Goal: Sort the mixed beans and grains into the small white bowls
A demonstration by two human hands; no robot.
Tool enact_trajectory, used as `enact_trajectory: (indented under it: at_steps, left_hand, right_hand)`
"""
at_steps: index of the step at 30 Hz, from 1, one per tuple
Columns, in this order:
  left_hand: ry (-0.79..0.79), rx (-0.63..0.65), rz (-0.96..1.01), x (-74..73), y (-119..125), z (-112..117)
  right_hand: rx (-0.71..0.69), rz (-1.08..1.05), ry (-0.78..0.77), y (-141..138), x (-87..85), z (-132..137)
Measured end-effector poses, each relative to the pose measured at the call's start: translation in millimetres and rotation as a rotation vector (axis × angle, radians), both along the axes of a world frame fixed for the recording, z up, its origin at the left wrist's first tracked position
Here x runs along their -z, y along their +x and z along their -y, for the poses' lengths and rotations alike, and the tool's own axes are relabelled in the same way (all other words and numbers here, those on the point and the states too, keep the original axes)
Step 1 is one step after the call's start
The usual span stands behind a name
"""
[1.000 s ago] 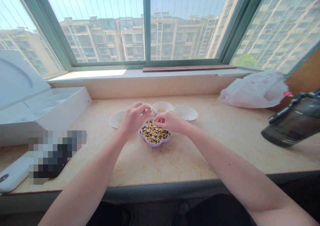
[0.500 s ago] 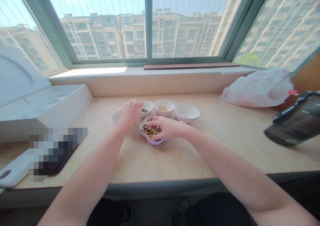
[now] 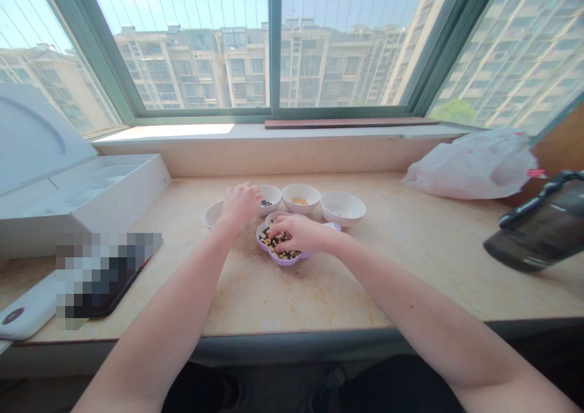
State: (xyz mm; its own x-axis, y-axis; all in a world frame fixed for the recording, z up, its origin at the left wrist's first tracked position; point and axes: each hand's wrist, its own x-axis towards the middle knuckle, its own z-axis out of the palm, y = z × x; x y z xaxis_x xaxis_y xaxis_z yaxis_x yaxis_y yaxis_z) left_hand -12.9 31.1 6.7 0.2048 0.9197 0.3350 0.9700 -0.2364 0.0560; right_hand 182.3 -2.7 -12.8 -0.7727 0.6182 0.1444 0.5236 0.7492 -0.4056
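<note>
A purple flower-shaped bowl [image 3: 286,262] of mixed beans and nuts stands in the middle of the counter. Over it is my right hand [image 3: 303,233], its fingers reaching down into the mix and the thumb apart from them. My left hand [image 3: 243,202] hovers with curled fingers above the left two white bowls; its fingertips are hidden, so I cannot make out what they hold. The leftmost white bowl [image 3: 212,215] is partly covered by that hand. Dark beans lie in the second bowl [image 3: 272,194], yellow pieces in the third bowl [image 3: 301,191]. The rightmost bowl [image 3: 342,203] holds maybe a few tiny bits.
An open white box [image 3: 123,188] stands at the left, with a blurred-out dark phone-like object [image 3: 118,285] and a white device [image 3: 27,309] in front. To the right are a white plastic bag [image 3: 474,163] and a dark bottle [image 3: 533,230]. The counter [image 3: 292,303] ends below my forearms.
The fingers of my right hand have shifted slightly in the beans, with the thumb nearer the fingers. My left hand stays over the left bowls. The whole view has moved slightly.
</note>
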Motion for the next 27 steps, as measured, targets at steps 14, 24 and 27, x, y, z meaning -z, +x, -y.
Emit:
enact_trajectory:
  at_steps: [14, 24, 27]
  left_hand:
    - [0.030, 0.040, 0.033, 0.2, 3, 13]
    - [0.028, 0.113, 0.150, 6.2, 3, 26]
    - [0.026, 0.166, 0.182, 7.3, 2, 27]
  right_hand:
    - [0.055, -0.049, -0.018, 4, -4.5, 3]
    - [0.160, -0.174, -0.053, 21, -10.7, -1]
    - [0.177, -0.220, -0.065, 24, -10.6, -3]
